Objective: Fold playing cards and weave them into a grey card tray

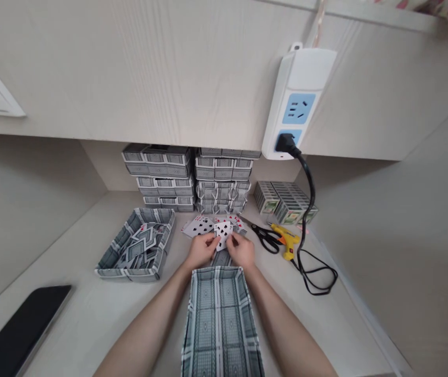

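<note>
Between my two hands is a white playing card (223, 234) with black pips, face up. My left hand (201, 250) pinches its left edge, and my right hand (241, 250) grips its right edge. Just below the hands, a grey-backed card (221, 258) lies partly hidden. More playing cards (200, 225) lie face up behind the hands, some with red pips. Close to me, between my forearms, stands a long open box (219, 319) made of grey patterned cards.
A card-built tray (164, 256) with loose cards is at left, near a dark flat device (23, 327). Card boxes (224, 191) are stacked behind. Black scissors (266, 238), a yellow glue gun (287, 241) with its cord, and card packs (282, 199) lie right. A power strip (300, 99) hangs above.
</note>
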